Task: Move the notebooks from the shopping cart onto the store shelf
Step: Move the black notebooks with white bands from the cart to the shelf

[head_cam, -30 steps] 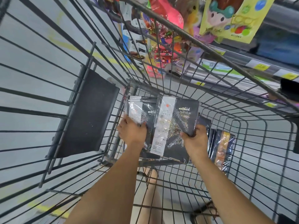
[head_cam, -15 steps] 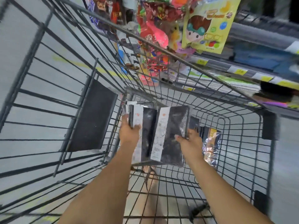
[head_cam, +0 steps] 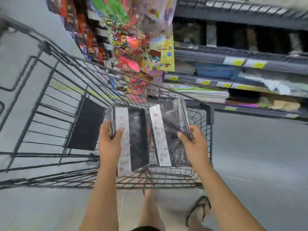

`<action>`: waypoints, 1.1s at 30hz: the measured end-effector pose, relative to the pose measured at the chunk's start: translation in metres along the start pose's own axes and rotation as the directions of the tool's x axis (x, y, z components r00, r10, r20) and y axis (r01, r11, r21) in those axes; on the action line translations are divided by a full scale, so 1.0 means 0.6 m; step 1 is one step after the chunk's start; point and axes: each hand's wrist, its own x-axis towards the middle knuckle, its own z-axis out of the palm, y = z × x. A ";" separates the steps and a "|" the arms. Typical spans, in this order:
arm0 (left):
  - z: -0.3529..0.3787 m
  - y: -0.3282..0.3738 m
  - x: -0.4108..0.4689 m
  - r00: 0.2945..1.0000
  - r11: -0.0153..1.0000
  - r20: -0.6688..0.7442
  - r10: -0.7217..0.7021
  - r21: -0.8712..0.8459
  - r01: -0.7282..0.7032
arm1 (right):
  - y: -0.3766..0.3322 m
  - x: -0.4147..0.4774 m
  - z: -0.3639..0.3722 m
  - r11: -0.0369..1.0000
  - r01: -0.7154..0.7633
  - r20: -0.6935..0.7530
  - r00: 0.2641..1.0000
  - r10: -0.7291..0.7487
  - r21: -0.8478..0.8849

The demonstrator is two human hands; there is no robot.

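Observation:
I hold two batches of black notebooks with white side bands above the wire shopping cart (head_cam: 55, 90). My left hand (head_cam: 110, 142) grips the left stack of notebooks (head_cam: 133, 137) by its left edge, thumb on the white band. My right hand (head_cam: 194, 139) grips the right stack of notebooks (head_cam: 168, 130), wrapped in shiny plastic, by its right edge. Both stacks are lifted to about the cart's rim. The store shelf (head_cam: 241, 64) runs along the upper right. The frame is blurred, so the cart's floor contents are hard to make out.
A dark fold-down seat panel (head_cam: 86, 124) hangs inside the cart on the left. Colourful hanging packets (head_cam: 128, 47) and a yellow cartoon pack (head_cam: 160, 55) dangle beyond the cart. Shelf levels hold stacked books and paper (head_cam: 203, 94). My sandalled feet (head_cam: 198, 212) stand on grey floor.
Both hands have lifted the notebooks up out of the cart's bottom and drawn the two stacks apart. The view has swung up toward the shelves.

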 end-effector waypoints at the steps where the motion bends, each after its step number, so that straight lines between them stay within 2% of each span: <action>1: 0.000 0.023 -0.025 1.000 0.999 -0.019 0.002 -0.049 -0.003 | -0.005 -0.006 -0.031 0.999 0.014 -0.005 1.000 -0.014 0.031; 6: 0.034 0.118 -0.146 0.999 0.996 -0.050 -0.001 -0.090 -0.003 | -0.007 -0.026 -0.201 0.974 0.025 -0.061 0.998 -0.012 0.224; 11: 0.122 0.180 -0.257 1.000 0.977 -0.018 0.022 -0.210 -0.026 | 0.032 -0.036 -0.376 0.942 -0.058 -0.075 0.993 0.087 0.330; 18: 0.266 0.211 -0.315 0.990 0.982 0.144 0.001 -0.188 0.027 | 0.080 0.008 -0.553 0.898 -0.134 -0.095 0.977 0.190 0.419; 22: 0.335 0.227 -0.311 0.987 0.977 0.163 0.012 -0.211 0.023 | 0.086 0.078 -0.587 0.855 -0.157 -0.097 0.968 0.234 0.494; 27: 0.398 0.248 -0.258 0.979 0.944 0.201 -0.029 -0.318 0.093 | 0.084 0.209 -0.582 0.834 -0.186 -0.074 0.963 0.260 0.519; 33: 0.463 0.272 -0.145 0.966 0.950 0.255 -0.047 -0.286 0.122 | 0.048 0.397 -0.527 0.851 -0.192 0.000 0.975 0.220 0.488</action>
